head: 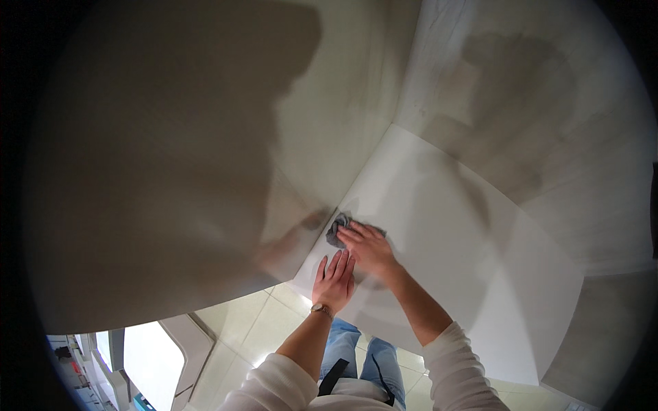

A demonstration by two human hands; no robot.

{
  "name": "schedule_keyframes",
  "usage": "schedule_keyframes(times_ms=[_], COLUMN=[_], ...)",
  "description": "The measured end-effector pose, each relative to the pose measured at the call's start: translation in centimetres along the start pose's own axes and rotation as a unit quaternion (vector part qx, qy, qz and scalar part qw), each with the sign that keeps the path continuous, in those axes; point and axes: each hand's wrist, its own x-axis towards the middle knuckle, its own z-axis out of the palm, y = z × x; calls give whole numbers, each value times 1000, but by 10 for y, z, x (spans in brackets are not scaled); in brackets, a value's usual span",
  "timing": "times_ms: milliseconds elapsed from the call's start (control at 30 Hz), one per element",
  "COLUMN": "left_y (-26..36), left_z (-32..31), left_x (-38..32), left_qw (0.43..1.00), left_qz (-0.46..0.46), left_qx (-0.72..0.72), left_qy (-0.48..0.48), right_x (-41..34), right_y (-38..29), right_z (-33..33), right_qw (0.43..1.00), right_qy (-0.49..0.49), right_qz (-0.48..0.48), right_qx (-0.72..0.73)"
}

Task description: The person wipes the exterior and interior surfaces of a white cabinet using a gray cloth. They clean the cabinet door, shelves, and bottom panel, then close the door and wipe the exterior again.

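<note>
My right hand (pixel 366 248) presses a crumpled grey cloth (pixel 337 232) onto a white countertop (pixel 442 226), close to the seam where the top meets the upright panel on the left. Flat on the same surface, fingers spread a little, my left hand (pixel 334 280) lies just below the right one, near the front edge, with nothing in it. A wristwatch (pixel 322 309) is on my left wrist.
A glossy upright panel (pixel 205 205) rises on the left and a pale wall panel (pixel 514 118) stands at the back right. Below are floor tiles (pixel 262 323); a white display counter (pixel 154 359) stands at lower left.
</note>
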Motion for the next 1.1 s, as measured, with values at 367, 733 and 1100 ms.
schedule_keyframes(times_ms=[367,733,1100], left_y=[-6,-44,-39], left_z=[-16,-59,-24], left_x=[-6,-66,-11], left_qw=[979,931,993], left_qz=[41,5,66], left_qx=[-158,-295,2], left_qy=[119,214,96], right_x=[35,-92,-430], right_y=[-4,-136,-9], right_z=[14,28,-32], right_qw=[981,999,743], right_qy=[30,9,232], right_qz=[176,-8,614], right_qx=[-74,39,-132])
